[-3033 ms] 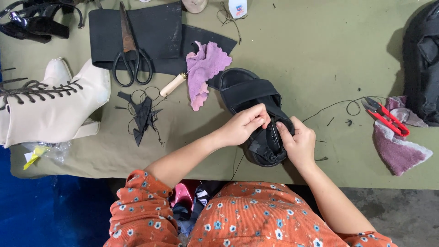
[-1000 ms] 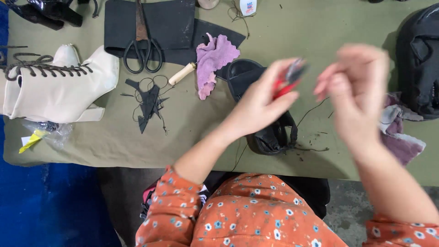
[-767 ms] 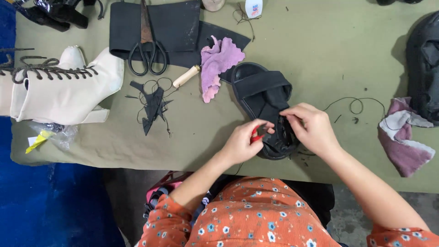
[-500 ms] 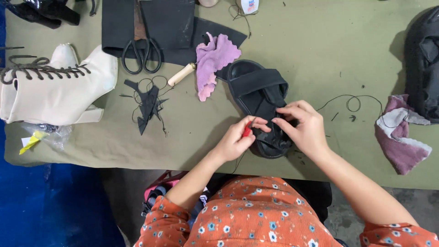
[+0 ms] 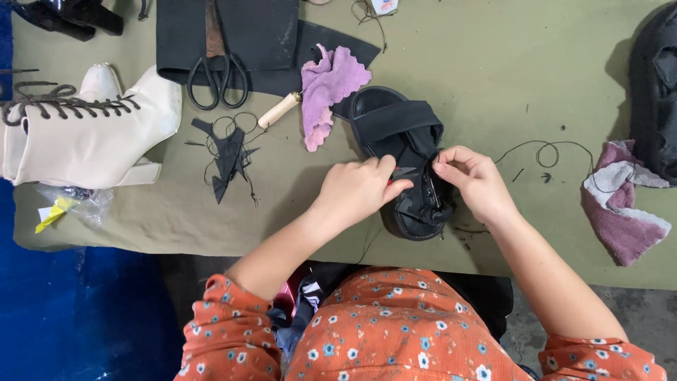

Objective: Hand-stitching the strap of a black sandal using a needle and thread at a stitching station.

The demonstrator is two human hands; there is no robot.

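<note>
1. Centrally, the left hand [image 5: 356, 189] pinches a small red-handled tool, mostly hidden, against a black sandal [image 5: 405, 159].
2. The right hand [image 5: 474, 180] fingertips grip the sandal's rear strap.
3. The sandal lies mid-frame on an olive table [image 5: 493, 63].
4. Scissors [image 5: 215, 67] and a cream boot [image 5: 84, 130] sit upper left.

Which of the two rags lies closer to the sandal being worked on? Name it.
The light purple rag, lying against the top end of the black sandal, beside the wooden-handled tool. The other, darker purple and grey rag, sits far off toward the table's right edge.
</note>
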